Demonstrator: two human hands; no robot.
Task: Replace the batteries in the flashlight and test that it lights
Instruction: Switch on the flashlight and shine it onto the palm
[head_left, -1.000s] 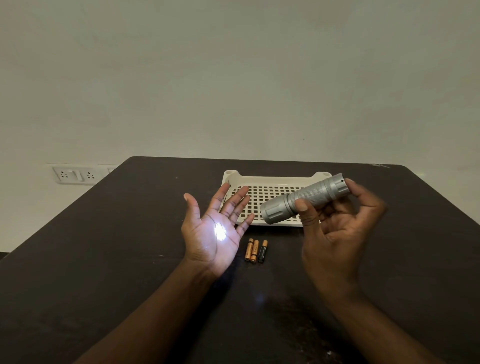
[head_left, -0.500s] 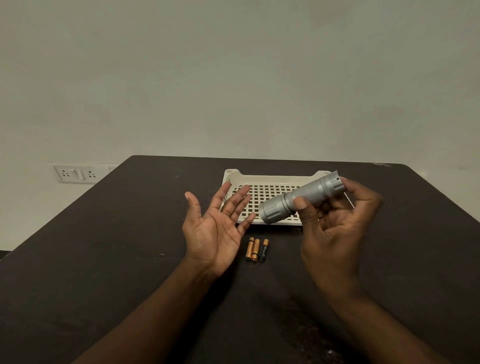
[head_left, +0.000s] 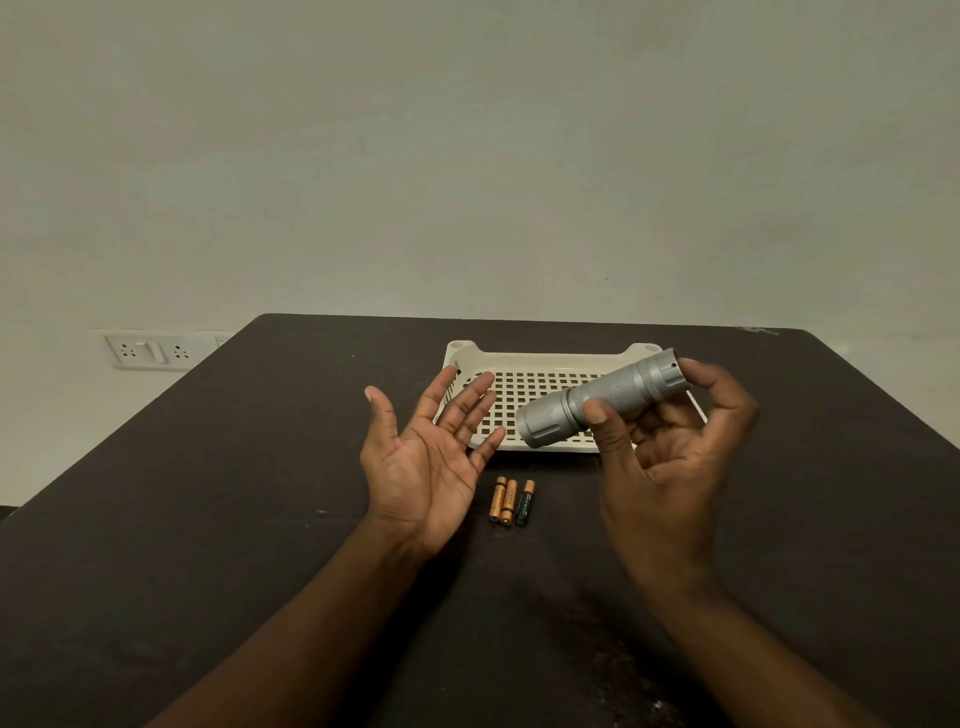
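My right hand (head_left: 670, 467) holds a silver flashlight (head_left: 597, 402) above the table, its head pointing left and down toward my left hand (head_left: 431, 457). The thumb lies on the knurled body and a finger rests at the tail end. My left hand is open, palm up and fingers spread, with nothing in it. No light spot shows on the palm. Three small batteries (head_left: 511, 501) lie side by side on the dark table (head_left: 208, 519) between my hands, two copper-coloured and one mostly black.
A cream perforated plastic tray (head_left: 540, 358) sits on the table behind my hands. A white socket panel (head_left: 148, 351) is on the wall at the left. The table's far edge meets a plain wall.
One second ago a bright light spot shone on my left palm; it has been gone since half a second ago. Both hands and the flashlight have barely moved.
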